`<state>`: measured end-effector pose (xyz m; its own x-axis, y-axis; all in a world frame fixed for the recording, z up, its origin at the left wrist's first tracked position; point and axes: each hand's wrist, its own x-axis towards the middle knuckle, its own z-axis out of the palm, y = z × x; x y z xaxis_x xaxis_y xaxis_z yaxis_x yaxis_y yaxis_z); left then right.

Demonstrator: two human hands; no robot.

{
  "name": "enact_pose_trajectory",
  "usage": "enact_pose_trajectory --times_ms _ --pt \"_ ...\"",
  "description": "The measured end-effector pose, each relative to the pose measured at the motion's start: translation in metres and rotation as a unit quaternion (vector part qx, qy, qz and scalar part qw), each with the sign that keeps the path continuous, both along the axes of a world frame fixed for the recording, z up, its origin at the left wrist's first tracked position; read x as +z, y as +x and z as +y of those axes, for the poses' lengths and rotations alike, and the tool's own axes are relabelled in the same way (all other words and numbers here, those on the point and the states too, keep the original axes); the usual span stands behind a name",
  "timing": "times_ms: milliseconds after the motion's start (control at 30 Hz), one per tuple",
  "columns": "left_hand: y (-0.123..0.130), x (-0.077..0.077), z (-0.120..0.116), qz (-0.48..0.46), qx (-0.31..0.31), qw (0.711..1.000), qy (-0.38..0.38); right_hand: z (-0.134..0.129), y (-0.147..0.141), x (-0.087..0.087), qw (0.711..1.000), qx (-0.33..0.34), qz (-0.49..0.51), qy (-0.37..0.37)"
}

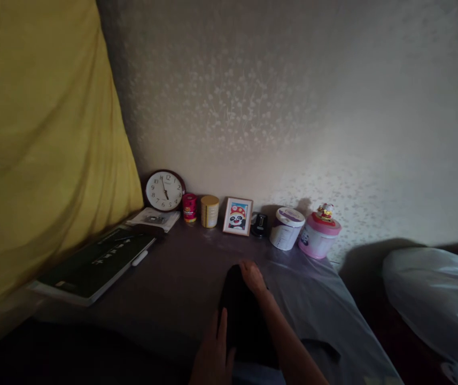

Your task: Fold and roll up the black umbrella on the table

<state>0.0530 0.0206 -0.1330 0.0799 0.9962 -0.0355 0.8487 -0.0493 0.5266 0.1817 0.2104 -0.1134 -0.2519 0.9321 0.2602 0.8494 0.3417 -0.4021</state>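
One clock (165,191), one framed picture (237,216) and four containers (210,212) line the counter (180,283) behind one black item (245,323), the right hand (254,276) stretched to its far end, grip impossible to tell, the left hand (214,353) unclenched, fingers straight, at its left edge.

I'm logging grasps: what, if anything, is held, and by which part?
Right hand touches the black item at its far end; left hand is by its left side. Whether either grips it is unclear.

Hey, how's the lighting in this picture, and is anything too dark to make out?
Head view: dim overall, darkest at bottom left; head view: black item shows almost no detail, left hand dimmer than right hand; head view: pale shine on plastic bag.
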Motion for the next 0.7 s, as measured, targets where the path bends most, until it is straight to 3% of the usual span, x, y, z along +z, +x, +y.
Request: enact_pose_trajectory --times_ms 133,267,433,600,700 --pt "0.000 -0.004 -0.004 -0.016 -0.003 0.998 0.063 -0.020 0.049 0.001 0.994 -0.109 0.012 -0.011" --pt "0.000 -0.018 -0.003 -0.033 0.008 0.990 0.133 -0.062 0.082 -0.006 0.990 -0.129 0.021 -0.060" --pt "-0.003 -0.018 -0.003 -0.032 0.003 0.990 0.138 -0.101 0.079 -0.012 0.971 -0.152 0.091 -0.159" --pt "-0.007 -0.005 -0.006 -0.042 -0.018 0.994 0.100 -0.113 0.075 -0.010 0.976 -0.192 0.055 -0.089" --pt "-0.008 0.001 -0.007 -0.049 -0.020 0.996 0.065 -0.113 0.077 -0.011 0.974 -0.181 0.083 -0.110"
